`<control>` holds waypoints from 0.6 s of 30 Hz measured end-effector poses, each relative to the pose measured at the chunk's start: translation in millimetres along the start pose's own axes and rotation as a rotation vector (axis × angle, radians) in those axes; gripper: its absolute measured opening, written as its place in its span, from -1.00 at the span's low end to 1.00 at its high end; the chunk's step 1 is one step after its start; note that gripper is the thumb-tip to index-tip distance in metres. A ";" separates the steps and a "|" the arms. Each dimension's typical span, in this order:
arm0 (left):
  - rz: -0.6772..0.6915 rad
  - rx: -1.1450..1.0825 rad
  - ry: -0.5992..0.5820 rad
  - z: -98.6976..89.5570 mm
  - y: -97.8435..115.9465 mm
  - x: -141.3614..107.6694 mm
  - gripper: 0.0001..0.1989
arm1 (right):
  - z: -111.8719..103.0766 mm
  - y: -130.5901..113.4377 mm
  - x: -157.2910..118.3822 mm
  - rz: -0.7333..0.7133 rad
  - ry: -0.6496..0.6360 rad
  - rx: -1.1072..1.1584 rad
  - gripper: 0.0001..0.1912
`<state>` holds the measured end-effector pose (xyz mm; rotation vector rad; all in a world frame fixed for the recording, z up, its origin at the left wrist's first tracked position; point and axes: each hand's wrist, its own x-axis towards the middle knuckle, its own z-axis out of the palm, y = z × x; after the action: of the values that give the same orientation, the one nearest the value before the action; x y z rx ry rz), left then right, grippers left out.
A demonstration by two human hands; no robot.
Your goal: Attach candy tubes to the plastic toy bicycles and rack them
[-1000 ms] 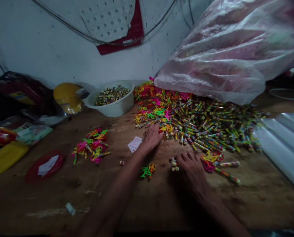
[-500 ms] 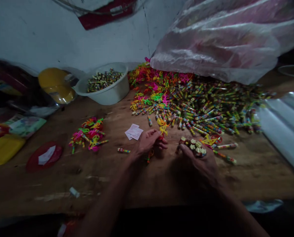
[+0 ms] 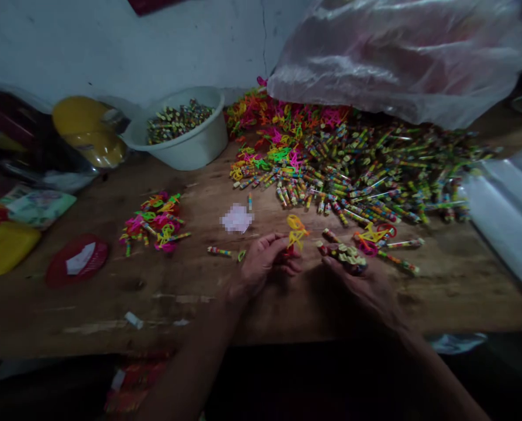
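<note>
Several patterned tubes (image 3: 349,256) sit bunched in your curled right hand (image 3: 373,287) over the near table (image 3: 191,278); a slack grip could scatter them. Left of them, your left hand (image 3: 260,260) pinches yellow plastic pieces (image 3: 296,238), whose loops might snag.

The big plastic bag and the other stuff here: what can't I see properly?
Plastic bag: head view, cloudy film blurs what's inside.
Middle paper: head view, blocky blur hides any writing.
Tubes in the right hand: head view, fingers hide how many.
Red thing on the wall: head view, cut off by the top edge.
</note>
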<state>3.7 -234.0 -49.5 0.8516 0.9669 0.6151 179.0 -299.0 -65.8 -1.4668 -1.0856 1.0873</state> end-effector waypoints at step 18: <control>0.237 0.763 0.030 4.1 13.0 13.7 -0.67 | -9.1 9.6 -1.1 -0.286 -0.143 -0.169 -0.80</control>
<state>12.4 -217.8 -43.5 1.6538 1.1530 0.4532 188.6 -302.9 -74.0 -1.3265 -1.4690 0.9252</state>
